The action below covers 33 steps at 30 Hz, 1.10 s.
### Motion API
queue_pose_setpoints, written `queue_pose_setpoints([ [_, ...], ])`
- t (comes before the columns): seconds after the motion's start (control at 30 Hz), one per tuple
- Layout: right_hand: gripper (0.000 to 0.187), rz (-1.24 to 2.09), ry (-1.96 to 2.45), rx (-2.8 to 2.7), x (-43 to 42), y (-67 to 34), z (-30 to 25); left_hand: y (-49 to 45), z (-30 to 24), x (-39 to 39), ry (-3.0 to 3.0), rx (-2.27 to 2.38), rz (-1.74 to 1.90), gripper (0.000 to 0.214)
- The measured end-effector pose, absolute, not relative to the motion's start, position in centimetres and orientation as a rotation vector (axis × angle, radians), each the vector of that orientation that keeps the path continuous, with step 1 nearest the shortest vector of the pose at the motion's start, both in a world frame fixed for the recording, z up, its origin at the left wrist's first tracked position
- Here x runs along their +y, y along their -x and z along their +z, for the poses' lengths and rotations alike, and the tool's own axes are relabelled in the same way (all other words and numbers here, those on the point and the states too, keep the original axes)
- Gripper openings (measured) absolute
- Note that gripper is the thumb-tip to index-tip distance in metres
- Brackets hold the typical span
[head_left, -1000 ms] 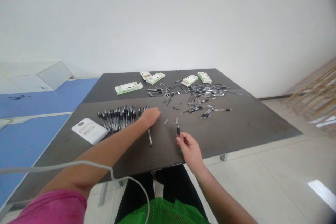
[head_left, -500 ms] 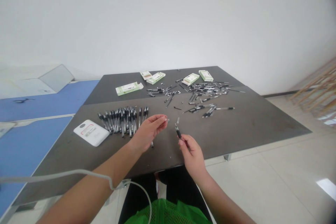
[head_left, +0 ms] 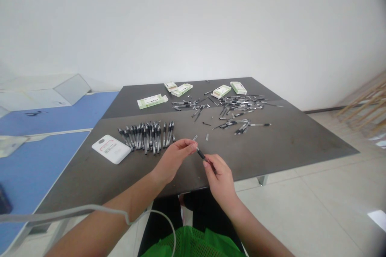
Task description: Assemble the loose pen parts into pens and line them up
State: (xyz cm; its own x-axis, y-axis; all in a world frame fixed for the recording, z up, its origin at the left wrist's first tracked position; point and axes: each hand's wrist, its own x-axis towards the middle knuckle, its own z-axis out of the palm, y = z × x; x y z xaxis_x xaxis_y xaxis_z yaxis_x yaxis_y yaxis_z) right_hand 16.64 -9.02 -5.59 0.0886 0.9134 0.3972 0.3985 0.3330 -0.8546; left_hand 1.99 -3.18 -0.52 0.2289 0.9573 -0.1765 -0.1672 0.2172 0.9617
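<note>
Over the front of the dark table, a gel pen (head_left: 200,153) with a black grip slants between my hands. My right hand (head_left: 220,176) is closed around its lower end. At its upper end, my left hand (head_left: 177,156) pinches the pen's tip; the fingers hide most of that tip. A small clear plastic piece (head_left: 195,137) shows just above my left fingertips, and another clear piece (head_left: 207,137) lies on the table beyond. To the left of my left hand, many black-gripped pens (head_left: 147,136) lie side by side in a row.
Pen parts and pens (head_left: 241,106) lie scattered at the back right of the table (head_left: 271,148). Several green-and-white boxes (head_left: 152,101) stand along the back. A white tag-shaped device (head_left: 111,149) lies at the left. A pale cable (head_left: 90,209) crosses over my left forearm.
My left hand has moved right and slightly down, bringing its pinched fingers onto the tip of the pen. My right hand keeps its hold. The view has shifted slightly.
</note>
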Motion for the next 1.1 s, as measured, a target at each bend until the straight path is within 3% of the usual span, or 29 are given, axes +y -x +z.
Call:
queue_pose_setpoints([
  [0.1,0.020,0.876,1.170,-1.316,-9.1,-16.3,-5.4,-1.9,-0.8,-3.3,-1.128,1.046,0.977,0.020],
  [0.2,0.026,1.537,0.919,-0.946,-9.4,-15.8,-5.1,-1.7,-1.2,-3.3,-1.087,0.931,0.957,0.022],
  [0.27,0.025,1.787,0.760,-0.745,-9.6,-15.4,-4.9,-1.5,-1.3,-3.2,-1.061,0.869,0.933,0.021],
  [0.87,0.019,1.668,0.762,-0.642,-9.7,-14.8,-4.6,-1.6,-0.3,-3.5,-1.231,0.855,0.833,0.025],
  [1.03,0.027,1.973,0.597,-0.634,-9.6,-15.1,-4.8,-1.6,-0.1,-3.5,-1.172,0.751,0.768,0.027],
  [1.1,0.024,1.833,0.706,-0.673,-9.5,-15.0,-4.9,-1.6,-0.2,-3.4,-1.190,0.782,0.785,0.026],
])
